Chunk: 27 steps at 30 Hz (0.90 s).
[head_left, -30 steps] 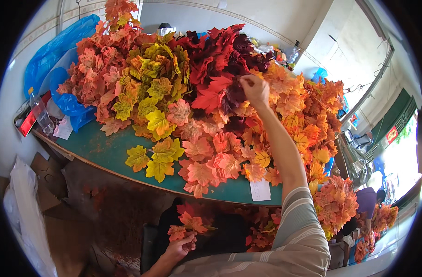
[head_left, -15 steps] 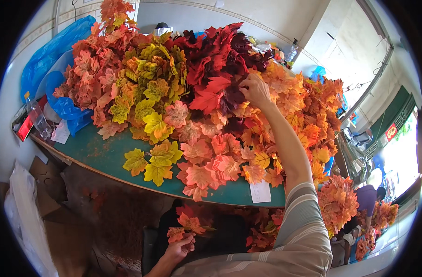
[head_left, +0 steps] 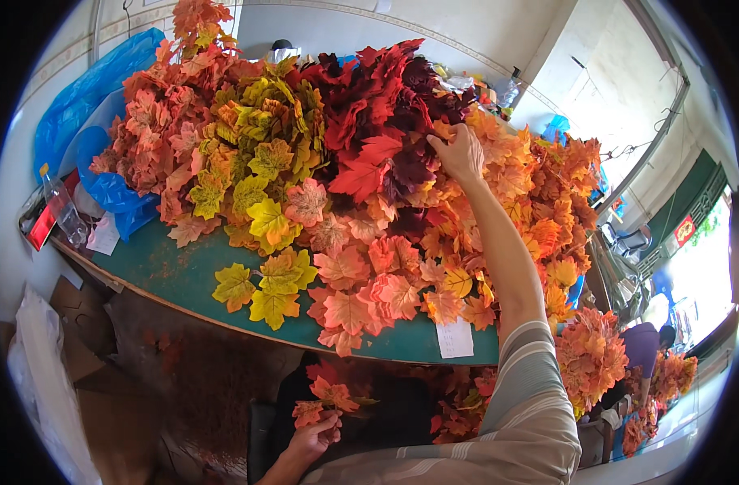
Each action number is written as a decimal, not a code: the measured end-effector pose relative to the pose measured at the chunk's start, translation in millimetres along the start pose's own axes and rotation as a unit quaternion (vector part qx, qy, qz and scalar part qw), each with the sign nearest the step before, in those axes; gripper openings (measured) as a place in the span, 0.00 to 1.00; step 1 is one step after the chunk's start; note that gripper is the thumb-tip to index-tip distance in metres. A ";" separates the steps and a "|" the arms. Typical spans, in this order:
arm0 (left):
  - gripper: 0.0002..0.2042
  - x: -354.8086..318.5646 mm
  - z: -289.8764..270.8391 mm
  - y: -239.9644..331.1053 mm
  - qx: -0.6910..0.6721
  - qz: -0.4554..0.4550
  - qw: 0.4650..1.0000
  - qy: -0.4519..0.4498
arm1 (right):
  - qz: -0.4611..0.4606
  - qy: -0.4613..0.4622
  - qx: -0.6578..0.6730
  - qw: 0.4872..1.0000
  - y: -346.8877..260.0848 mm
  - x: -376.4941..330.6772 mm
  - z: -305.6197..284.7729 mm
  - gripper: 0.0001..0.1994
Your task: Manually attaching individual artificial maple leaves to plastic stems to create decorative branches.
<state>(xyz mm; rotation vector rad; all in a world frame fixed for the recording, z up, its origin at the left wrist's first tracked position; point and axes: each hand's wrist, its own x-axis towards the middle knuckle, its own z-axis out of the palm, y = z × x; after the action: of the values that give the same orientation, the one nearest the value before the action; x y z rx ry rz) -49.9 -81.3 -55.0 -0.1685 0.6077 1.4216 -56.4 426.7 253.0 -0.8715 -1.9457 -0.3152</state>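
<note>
My left hand (head_left: 314, 436) is low in front of the table, closed on a small spray of orange-red artificial maple leaves (head_left: 334, 394). Over the back of the table reaches my right hand (head_left: 462, 155), its thumb apart from its fingers and nothing seen in it. It is at the border between the dark maroon leaves (head_left: 410, 174) and the orange leaves (head_left: 507, 158); its fingertips are partly hidden. Left of it stands a pile of bright red leaves (head_left: 368, 166). Yellow-green leaves (head_left: 272, 158) and pink leaves (head_left: 349, 311) are heaped farther left and nearer.
The green table (head_left: 167, 267) has a curved front edge. Blue plastic bags (head_left: 82, 97) and a clear bottle (head_left: 61, 206) are at its left end. A paper slip (head_left: 455, 338) lies by the front edge. More leaf bunches (head_left: 591, 356) and another person (head_left: 640, 352) are at the right.
My right hand has shifted slightly right, and its thumb has come away from the fingers, which were pinched among the dark leaves. The left hand stays put with its spray.
</note>
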 end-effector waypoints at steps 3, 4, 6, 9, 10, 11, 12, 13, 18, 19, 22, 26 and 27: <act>0.10 -1.4 -3.4 -1.0 -0.003 -0.002 1.000 0.006 | 0.180 -0.254 -0.013 0.950 -1.3 11.1 -0.7 0.28; 0.10 -0.1 -3.4 -0.6 -0.001 -0.003 1.000 0.004 | 0.181 -0.252 -0.015 0.951 8.1 9.6 2.2 0.28; 0.10 0.0 -1.4 1.6 -0.002 -0.008 1.000 0.005 | 0.181 -0.231 0.026 0.956 17.2 3.9 8.3 0.32; 0.10 1.5 -5.2 2.1 -0.004 -0.006 1.000 0.002 | 0.214 -0.237 0.043 0.947 0.9 8.4 -0.2 0.33; 0.10 1.3 -6.5 1.4 -0.002 -0.002 1.000 -0.004 | 0.218 -0.222 0.017 0.950 -5.0 7.8 -0.1 0.33; 0.10 0.5 -6.8 0.5 -0.002 -0.002 1.000 -0.003 | 0.218 -0.223 0.017 0.950 -7.0 8.2 3.1 0.33; 0.10 0.4 -4.7 1.4 -0.001 -0.001 1.000 -0.001 | 0.229 -0.228 0.011 0.946 -5.9 11.2 6.3 0.32; 0.10 0.3 -2.8 2.1 0.001 -0.001 1.000 0.002 | 0.240 -0.234 0.006 0.942 -3.5 13.5 9.9 0.32; 0.10 -2.3 0.8 1.2 0.000 0.004 1.000 0.004 | 0.335 -0.230 0.108 0.907 15.2 11.8 20.4 0.22; 0.10 -3.9 0.0 0.9 -0.004 0.004 1.000 0.007 | 0.373 -0.239 0.156 0.883 12.0 11.1 18.2 0.18; 0.09 -5.8 -7.1 -0.7 -0.003 0.007 1.000 0.015 | 0.402 -0.159 0.268 0.861 22.5 9.2 33.5 0.09; 0.09 -4.9 -10.7 -0.5 -0.006 0.002 1.000 0.023 | 0.404 -0.104 0.404 0.814 42.9 24.0 32.8 0.06; 0.09 -3.6 -11.4 -0.8 -0.008 0.004 1.000 0.024 | 0.393 -0.089 0.419 0.814 43.1 28.5 28.6 0.08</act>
<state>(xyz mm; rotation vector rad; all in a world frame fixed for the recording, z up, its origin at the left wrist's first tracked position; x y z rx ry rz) -52.6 -89.8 -63.0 -0.2143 0.6369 1.4346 -54.1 485.6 256.6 -0.9977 -1.4500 1.0729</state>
